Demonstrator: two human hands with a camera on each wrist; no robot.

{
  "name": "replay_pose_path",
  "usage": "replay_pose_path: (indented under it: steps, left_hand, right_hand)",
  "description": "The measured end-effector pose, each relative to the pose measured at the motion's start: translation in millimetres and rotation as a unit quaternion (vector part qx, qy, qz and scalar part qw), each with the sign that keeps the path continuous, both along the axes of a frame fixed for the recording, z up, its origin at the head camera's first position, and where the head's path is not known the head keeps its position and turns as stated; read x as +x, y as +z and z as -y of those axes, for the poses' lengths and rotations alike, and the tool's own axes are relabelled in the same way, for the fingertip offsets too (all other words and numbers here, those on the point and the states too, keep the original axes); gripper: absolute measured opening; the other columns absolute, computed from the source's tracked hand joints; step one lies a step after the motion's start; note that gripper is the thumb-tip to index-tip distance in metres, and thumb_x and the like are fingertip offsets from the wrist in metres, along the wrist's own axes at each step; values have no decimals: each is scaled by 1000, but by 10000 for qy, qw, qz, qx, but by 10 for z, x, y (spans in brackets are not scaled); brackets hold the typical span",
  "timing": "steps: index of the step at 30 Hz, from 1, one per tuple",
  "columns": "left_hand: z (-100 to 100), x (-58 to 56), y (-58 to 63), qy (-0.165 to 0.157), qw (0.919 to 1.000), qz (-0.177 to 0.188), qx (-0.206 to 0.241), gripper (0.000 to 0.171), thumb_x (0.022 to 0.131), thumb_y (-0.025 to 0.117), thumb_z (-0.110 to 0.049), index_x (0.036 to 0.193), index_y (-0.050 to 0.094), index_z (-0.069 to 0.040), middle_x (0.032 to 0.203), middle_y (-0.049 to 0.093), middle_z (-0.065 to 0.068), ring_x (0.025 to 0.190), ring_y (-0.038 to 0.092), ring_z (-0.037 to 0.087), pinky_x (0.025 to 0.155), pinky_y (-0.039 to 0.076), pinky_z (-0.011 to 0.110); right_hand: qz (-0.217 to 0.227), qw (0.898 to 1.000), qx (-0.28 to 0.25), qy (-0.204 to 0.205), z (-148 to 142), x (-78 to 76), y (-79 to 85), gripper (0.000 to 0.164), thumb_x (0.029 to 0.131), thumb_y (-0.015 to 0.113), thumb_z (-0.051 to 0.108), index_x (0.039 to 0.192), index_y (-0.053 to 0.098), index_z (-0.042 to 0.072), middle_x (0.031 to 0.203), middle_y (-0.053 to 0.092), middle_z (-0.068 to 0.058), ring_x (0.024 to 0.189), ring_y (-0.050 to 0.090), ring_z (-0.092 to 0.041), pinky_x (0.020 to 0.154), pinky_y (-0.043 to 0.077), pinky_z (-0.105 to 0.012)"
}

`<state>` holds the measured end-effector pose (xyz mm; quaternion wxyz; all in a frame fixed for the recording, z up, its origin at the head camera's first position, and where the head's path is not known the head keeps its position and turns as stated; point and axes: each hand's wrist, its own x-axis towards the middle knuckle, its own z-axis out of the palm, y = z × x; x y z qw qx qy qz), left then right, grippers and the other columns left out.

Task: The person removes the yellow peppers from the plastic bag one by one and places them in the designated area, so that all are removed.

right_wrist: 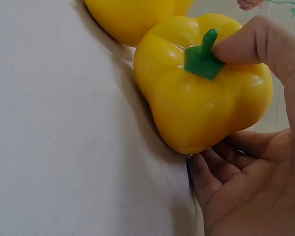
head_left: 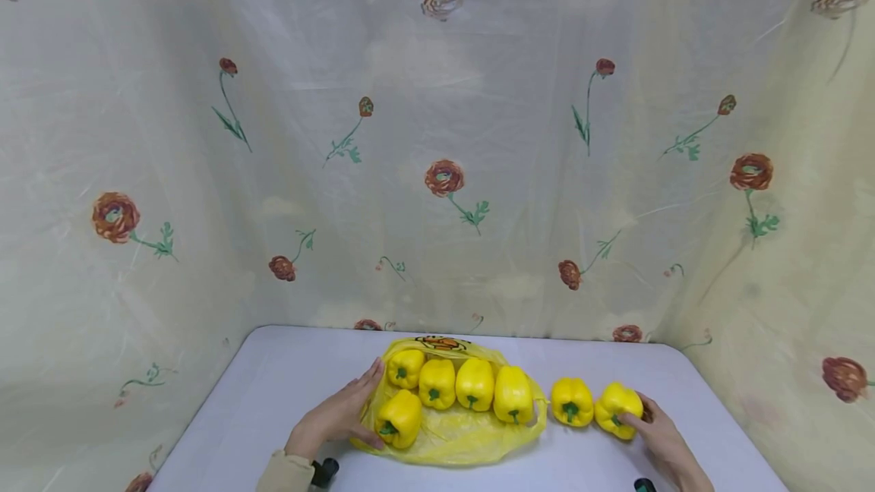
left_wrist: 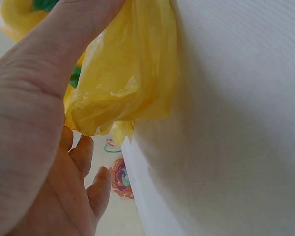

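Observation:
A translucent yellow plastic bag [head_left: 465, 443] lies on the table with several yellow bell peppers [head_left: 475, 384] in a row in it. Closer to the front, another bell pepper [head_left: 399, 418] sits at the bag's left side. My left hand [head_left: 345, 410] is spread along that side, its thumb touching the bag [left_wrist: 123, 69] and its fingers extended. To the right of the bag stand two more peppers. The farther right bell pepper [right_wrist: 201, 93] is held by my right hand [head_left: 659, 431], thumb beside the green stem and fingers around its far side. The nearer bell pepper [head_left: 572, 402] stands untouched.
The white table [head_left: 301, 370] has rounded back corners. A floral curtain [head_left: 444, 249] hangs behind it and on both sides. Dark wrist devices show at both wrists near the front edge.

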<state>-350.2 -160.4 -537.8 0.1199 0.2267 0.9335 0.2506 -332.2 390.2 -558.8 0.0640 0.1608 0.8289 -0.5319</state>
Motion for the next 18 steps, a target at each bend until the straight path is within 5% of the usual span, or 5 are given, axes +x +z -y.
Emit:
replay_pose_path:
  steps: [9,18]
  left_hand:
    - [-4,10,-22,8,10000,18,-35,129,63,80,-55,156,3,-9,164,-1,10,149,17,31,119,18,54]
    - [-12,10,-5,20,10000,-29,-55,128,63,81,-53,156,4,-9,164,0,10,149,17,30,119,18,53]
  right_hand:
    - [28,9999,-15,110,-13,3,-5,112,84,68,44,149,-4,-11,151,4,-40,139,6,-55,118,13,-59]
    - [8,9994,-320,132,-24,16,18,134,72,74,61,149,-12,-7,153,-8,-37,141,-3,-54,118,7,-59]
